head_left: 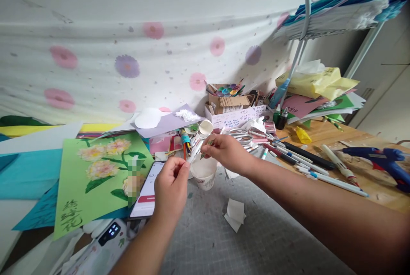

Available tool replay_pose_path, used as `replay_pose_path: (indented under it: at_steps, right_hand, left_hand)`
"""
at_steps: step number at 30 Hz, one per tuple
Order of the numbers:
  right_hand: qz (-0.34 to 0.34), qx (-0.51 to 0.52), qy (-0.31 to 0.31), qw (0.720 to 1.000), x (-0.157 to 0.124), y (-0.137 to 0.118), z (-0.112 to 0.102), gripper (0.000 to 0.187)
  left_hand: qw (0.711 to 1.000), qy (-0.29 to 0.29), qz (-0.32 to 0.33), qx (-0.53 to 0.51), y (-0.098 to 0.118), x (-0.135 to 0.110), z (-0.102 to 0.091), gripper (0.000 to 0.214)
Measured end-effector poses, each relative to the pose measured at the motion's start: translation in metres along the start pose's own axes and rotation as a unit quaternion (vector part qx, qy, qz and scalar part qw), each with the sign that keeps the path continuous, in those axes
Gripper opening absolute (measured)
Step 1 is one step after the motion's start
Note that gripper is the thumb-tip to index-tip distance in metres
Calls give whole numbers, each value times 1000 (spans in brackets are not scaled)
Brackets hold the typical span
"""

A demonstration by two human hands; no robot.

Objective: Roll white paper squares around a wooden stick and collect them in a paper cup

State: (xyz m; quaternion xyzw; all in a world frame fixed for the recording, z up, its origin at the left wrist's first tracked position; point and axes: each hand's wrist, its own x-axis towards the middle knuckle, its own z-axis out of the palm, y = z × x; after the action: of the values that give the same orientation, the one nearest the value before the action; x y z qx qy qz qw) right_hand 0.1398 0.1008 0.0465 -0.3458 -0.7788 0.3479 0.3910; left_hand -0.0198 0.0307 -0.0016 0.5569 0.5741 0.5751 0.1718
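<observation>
My right hand reaches over a white paper cup with printing on its side, fingers pinched on a small green piece just above the rim. What the green piece is I cannot make out. To the left of the cup, my left hand is closed with thumb and forefinger pressed together. Anything between those fingers is too small to name. Under the cup lies a grey cutting mat, and on it, in front of the cup, are scraps of white paper.
Left of my hands are a phone, a green sheet with flowers and a white power bank. Pens and a blue glue gun lie on the right. Behind stands a cardboard box.
</observation>
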Motion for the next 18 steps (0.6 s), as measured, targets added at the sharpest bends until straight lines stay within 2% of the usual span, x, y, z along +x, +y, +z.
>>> replay_pose_path:
  at_steps: [4,7,8,10,13,16,18]
  right_hand:
    - [-12,45,15,999,-13,0,-20,18]
    - [0,56,19,998,-44,8,-37,18]
    - [9,55,3,998,-57,12,-41,18]
    - [26,53,-48,997,-84,20,-46,19]
    - [25,50,-120,991,-114,30,-43,18]
    - [-3,47,-182,982,-123,36,-36,15]
    - [-20,44,-203,978,-122,38,-33,15]
  left_hand:
    - [999,8,41,5,4,-5,1,11]
    - [997,-9,80,14,12,-16,3,9]
    - [995,-23,94,18,16,-22,4,9]
    - [989,-75,121,26,24,-33,7,9]
    - [967,-194,161,42,33,-45,13,12]
    - [939,-281,163,114,33,-49,21,16]
    - [933,-302,135,144,29,-48,24,16]
